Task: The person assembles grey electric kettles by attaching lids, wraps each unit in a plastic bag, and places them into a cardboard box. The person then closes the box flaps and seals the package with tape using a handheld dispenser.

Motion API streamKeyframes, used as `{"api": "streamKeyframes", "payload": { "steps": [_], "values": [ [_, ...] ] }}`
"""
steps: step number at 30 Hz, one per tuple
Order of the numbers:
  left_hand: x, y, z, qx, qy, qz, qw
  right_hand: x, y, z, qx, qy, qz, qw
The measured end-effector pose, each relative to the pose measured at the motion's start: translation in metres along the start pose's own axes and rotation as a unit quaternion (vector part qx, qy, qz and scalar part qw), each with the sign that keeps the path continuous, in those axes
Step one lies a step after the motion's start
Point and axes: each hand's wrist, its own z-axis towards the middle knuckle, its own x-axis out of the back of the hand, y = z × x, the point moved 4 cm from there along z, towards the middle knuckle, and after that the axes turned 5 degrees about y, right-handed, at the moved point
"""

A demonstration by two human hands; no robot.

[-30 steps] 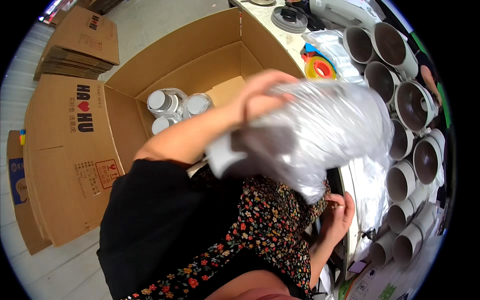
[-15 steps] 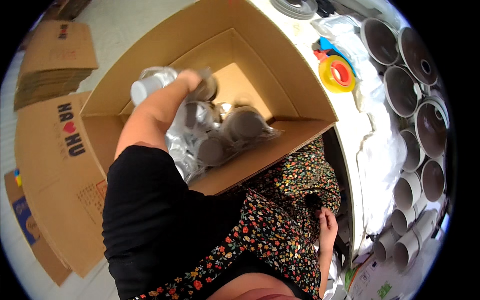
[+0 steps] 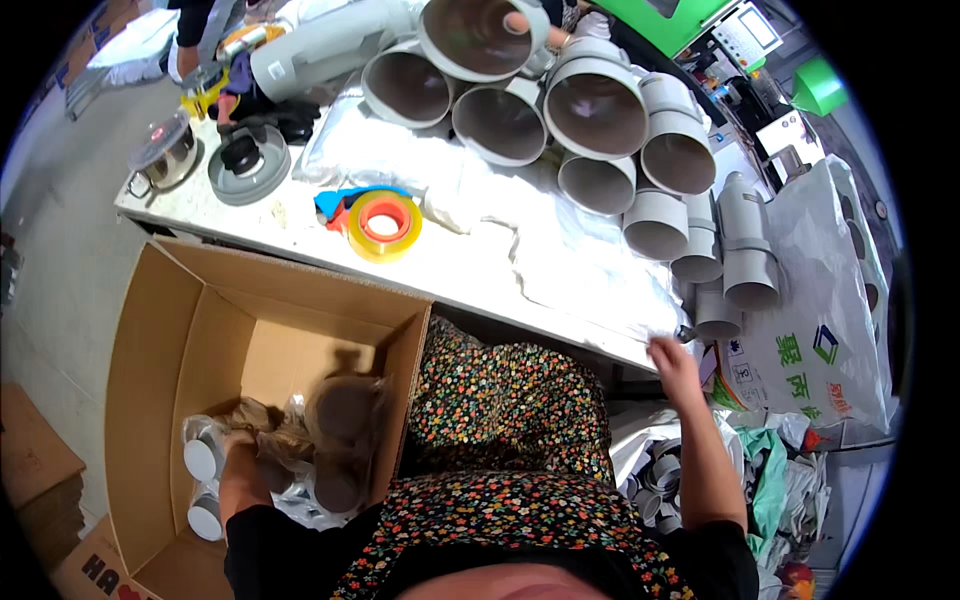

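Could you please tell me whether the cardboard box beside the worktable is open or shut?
The cardboard box is open: its top is uncovered, and the left hand is inside among plastic-wrapped pieces.

Yellow tape roll (image 3: 376,248), lidded metal pot (image 3: 168,158) and green machine (image 3: 655,22)

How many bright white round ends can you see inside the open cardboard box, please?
2. The upper white end is left of the left hand; the lower white end is nearer the person. More may be hidden under the clear wrap.
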Motion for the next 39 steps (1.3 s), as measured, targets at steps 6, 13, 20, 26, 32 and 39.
{"api": "streamKeyframes", "payload": {
  "steps": [6, 13, 20, 26, 32, 39],
  "values": [
    [0.046, 0.012, -0.025, -0.123, 0.131, -0.105, 0.978, 0.011, -0.132, 0.181, 0.084, 0.169, -0.019, 0.982],
    [0.144, 0.078, -0.163, -0.259, 0.331, -0.304, 0.855, -0.037, -0.105, 0.299, 0.055, 0.152, 0.08, 0.984],
    [0.284, 0.168, -0.294, -0.46, 0.426, -0.35, 0.696, 0.053, -0.072, 0.071, 0.178, 0.152, 0.139, 0.962],
    [0.365, 0.307, -0.378, -0.701, 0.38, -0.27, 0.54, 0.09, 0.01, -0.033, 0.374, 0.129, -0.059, 0.916],
    [0.328, 0.431, -0.442, -0.809, 0.079, -0.122, 0.57, 0.051, 0.021, -0.074, 0.305, 0.124, 0.06, 0.942],
    [0.3, 0.451, -0.37, -0.527, -0.15, -0.256, 0.797, -0.004, 0.145, -0.184, -0.105, 0.278, 0.238, 0.925]
  ]
}}
